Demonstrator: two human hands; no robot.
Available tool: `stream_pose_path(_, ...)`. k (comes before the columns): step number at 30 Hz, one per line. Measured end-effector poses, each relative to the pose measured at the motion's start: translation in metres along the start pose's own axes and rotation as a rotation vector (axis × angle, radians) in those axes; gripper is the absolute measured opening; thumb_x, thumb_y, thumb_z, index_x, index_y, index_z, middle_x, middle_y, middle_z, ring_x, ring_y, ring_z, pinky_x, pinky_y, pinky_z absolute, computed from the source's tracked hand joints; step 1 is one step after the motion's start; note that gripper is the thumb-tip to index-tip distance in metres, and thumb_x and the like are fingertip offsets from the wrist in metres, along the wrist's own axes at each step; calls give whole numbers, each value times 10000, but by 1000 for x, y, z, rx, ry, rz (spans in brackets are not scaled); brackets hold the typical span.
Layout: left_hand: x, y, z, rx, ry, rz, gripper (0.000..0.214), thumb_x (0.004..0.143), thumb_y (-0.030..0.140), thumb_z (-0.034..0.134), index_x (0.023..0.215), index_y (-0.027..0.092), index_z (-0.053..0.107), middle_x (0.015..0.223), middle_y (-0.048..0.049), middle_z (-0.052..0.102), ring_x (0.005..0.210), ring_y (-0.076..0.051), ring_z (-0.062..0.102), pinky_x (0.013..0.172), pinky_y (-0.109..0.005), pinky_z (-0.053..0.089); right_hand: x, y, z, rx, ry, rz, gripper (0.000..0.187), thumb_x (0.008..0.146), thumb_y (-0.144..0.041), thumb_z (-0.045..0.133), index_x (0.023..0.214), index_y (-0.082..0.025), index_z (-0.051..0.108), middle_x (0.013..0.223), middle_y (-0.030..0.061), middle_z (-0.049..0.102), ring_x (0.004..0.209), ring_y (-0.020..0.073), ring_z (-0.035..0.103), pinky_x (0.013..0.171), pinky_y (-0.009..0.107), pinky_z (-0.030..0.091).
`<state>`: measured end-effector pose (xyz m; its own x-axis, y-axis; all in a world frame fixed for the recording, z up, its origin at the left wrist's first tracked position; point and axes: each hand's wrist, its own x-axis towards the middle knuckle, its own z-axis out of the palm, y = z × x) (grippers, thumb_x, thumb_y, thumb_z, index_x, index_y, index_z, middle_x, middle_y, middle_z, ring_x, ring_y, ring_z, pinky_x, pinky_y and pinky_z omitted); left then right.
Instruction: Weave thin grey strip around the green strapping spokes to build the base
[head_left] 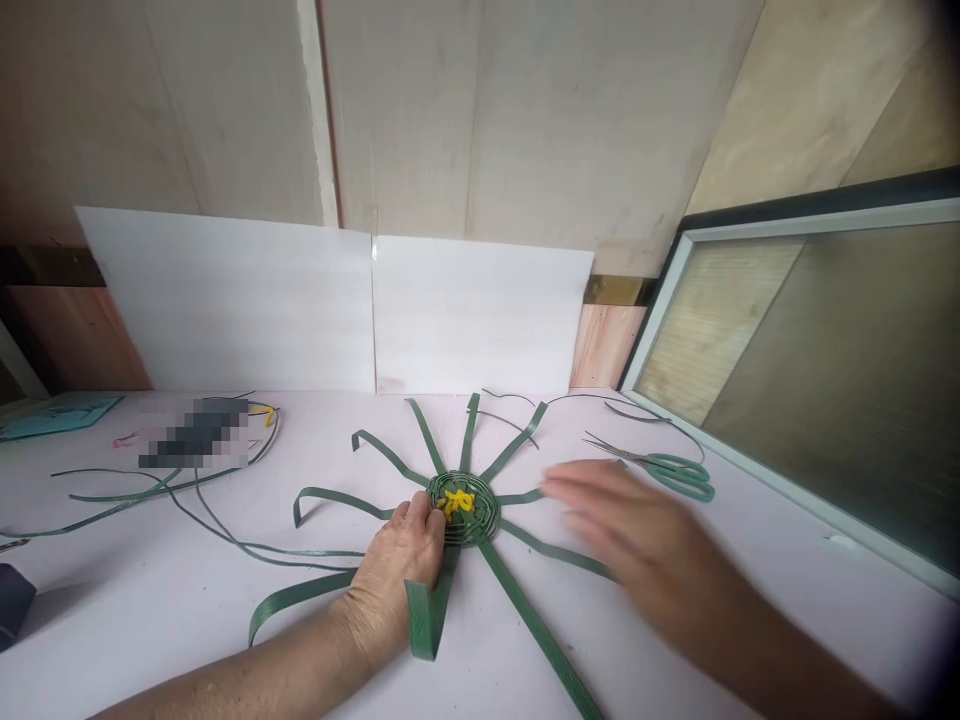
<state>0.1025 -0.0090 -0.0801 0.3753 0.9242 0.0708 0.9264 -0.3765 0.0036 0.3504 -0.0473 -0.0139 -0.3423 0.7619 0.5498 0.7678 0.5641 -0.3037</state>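
Though near right hand [637, 530], scissors [654, 461] apart.

The green strips [531, 622] look like textured plastic, the scissor blades [626, 453] metal.

No legible text, labels, numbers or signs.

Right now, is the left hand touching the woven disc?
Touching: the head view shows the left hand with its fingertips on the left edge of the woven disc.
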Motion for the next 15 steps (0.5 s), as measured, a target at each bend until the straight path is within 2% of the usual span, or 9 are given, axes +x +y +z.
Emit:
stream_pose_path(3, -1, -2, 1, -26, 39, 12, 257, 877, 21, 367, 907, 129, 598, 984, -100, 555, 868, -217, 567, 794, -347, 501, 26, -19, 65, -7, -322, -53, 443, 857, -147, 576, 1299, -180, 590, 1442, 129, 471, 1338, 290, 425, 1121, 501, 356)
stream_pose_path(5, -1, -4, 1, -51, 58, 21, 229, 872, 27, 389, 887, 127, 595, 956, -94, 558, 835, -207, 569, 767, -333, 503, 35, -17, 98, 58, -428, -108, 430, 822, -88, 602, 1235, -202, 635, 1427, 113, 491, 1345, 284, 415, 1147, 521, 300)
stream_pose_path(8, -1, -7, 4, -82, 92, 39, 203, 871, 39, 408, 873, 128, 590, 926, -91, 560, 802, -202, 568, 733, -326, 506, 33, -6, 124, 198, -385, -151, 391, 806, -11, 568, 1122, -209, 686, 1333, 82, 576, 1335, 263, 423, 1126, 480, 350)
stream_pose_path(12, 0, -10, 8, -99, 111, 47, 194, 873, 51, 414, 876, 139, 587, 922, -86, 555, 778, -200, 570, 709, -327, 510, 22, 2, 130, 351, -199, -106, 335, 765, 35, 576, 973, -199, 696, 1195, 64, 640, 1172, 221, 544, 1039, 425, 443)
stream_pose_path(15, 0, -10, 9, -85, 107, 52, 193, 880, 58, 416, 873, 143, 589, 922, -84, 553, 787, -203, 572, 710, -329, 511, 20, 2, 132, 388, -168, -115, 299, 754, 50, 574, 865, -199, 698, 1128, 52, 647, 1068, 204, 574, 958, 394, 484)
